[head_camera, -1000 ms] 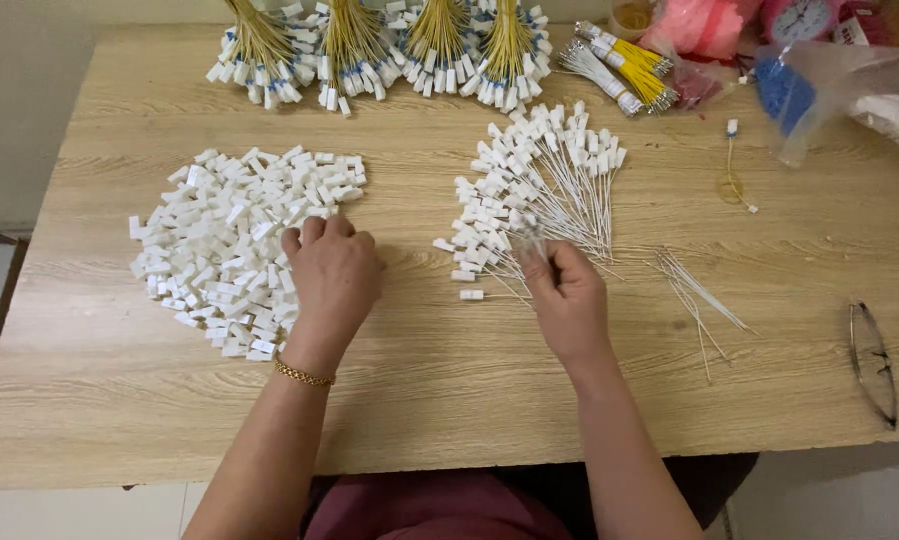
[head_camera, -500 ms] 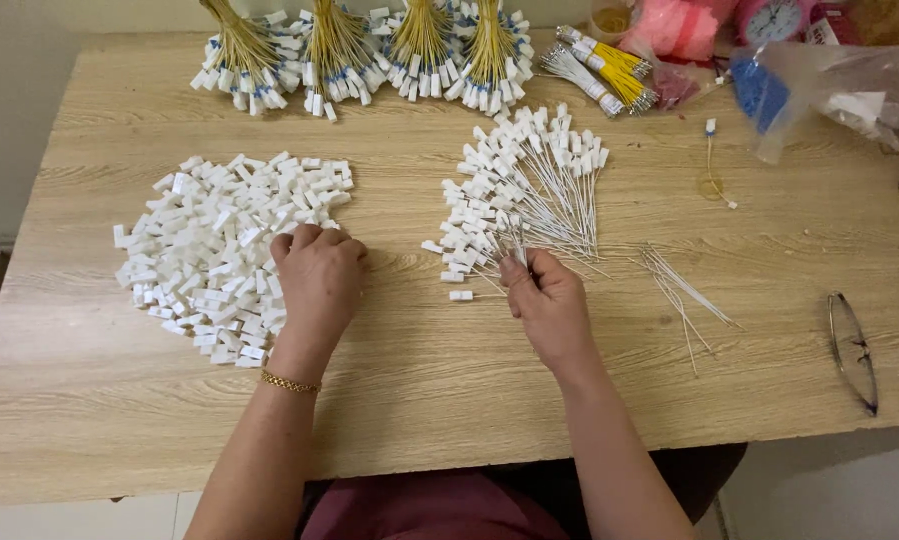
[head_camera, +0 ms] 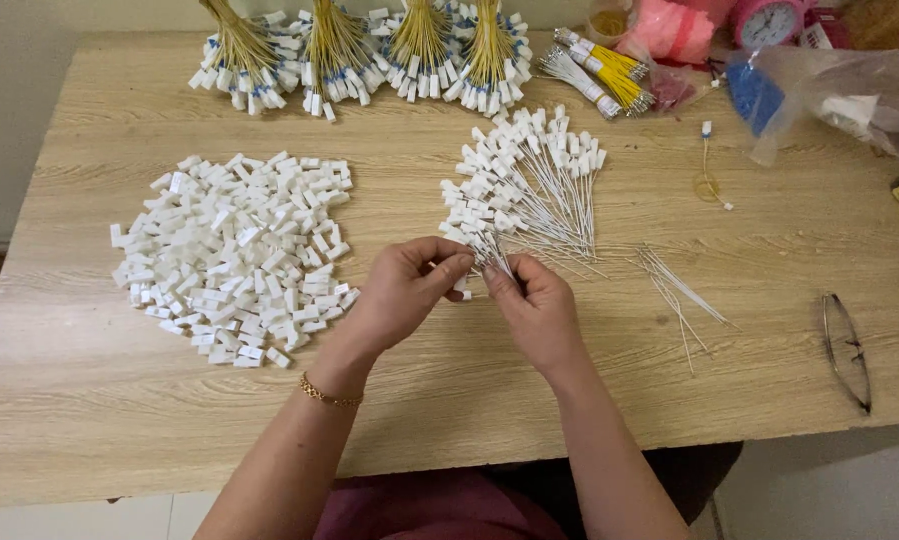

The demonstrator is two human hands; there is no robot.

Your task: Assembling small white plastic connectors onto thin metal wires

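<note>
Two hands: meeting low at mid-bench, just under the fan of capped wires.
Left hand (head_camera: 401, 295): fingers (head_camera: 447, 270) pinched on a small white cap (head_camera: 461, 288), brought up to the right hand's wire end; gold bracelet (head_camera: 329, 393) on the wrist.
Right hand (head_camera: 539, 308): fingers (head_camera: 499, 282) pressed together on a thin wire (head_camera: 496, 255), pinched close to its tip, likely to keep it stiff for the cap.
Cap and wire: between both sets of fingertips, above the bench (head_camera: 89, 400), touching or nearly so; exact join hidden by the fingers.
Cap heap (head_camera: 234, 255): loose white caps spread flat at the left, in easy reach of the left hand.
Capped wires (head_camera: 524, 185): fanned just above the hands, white ends outward, tails converging toward the right hand.
Bare wires (head_camera: 679, 295): few, loose, to the right of the hands, well apart from the heap.
Bundles (head_camera: 369, 45): four yellow-stemmed bunches with white ends along the far edge, seemingly set aside out of the work area.
Small bundles (head_camera: 599, 70): yellow and white, tied, beside the four.
Plastic bag (head_camera: 849, 100): clear, far right corner; blue piece and white item inside, the rest unclear.
Pink bag (head_camera: 674, 30): far edge; contents not discernible.
Clock (head_camera: 769, 20): pink, at the far edge.
Glasses (head_camera: 849, 350): folded, near the right edge.
Single wire (head_camera: 709, 175): looped, lying alone right of the fan.
</note>
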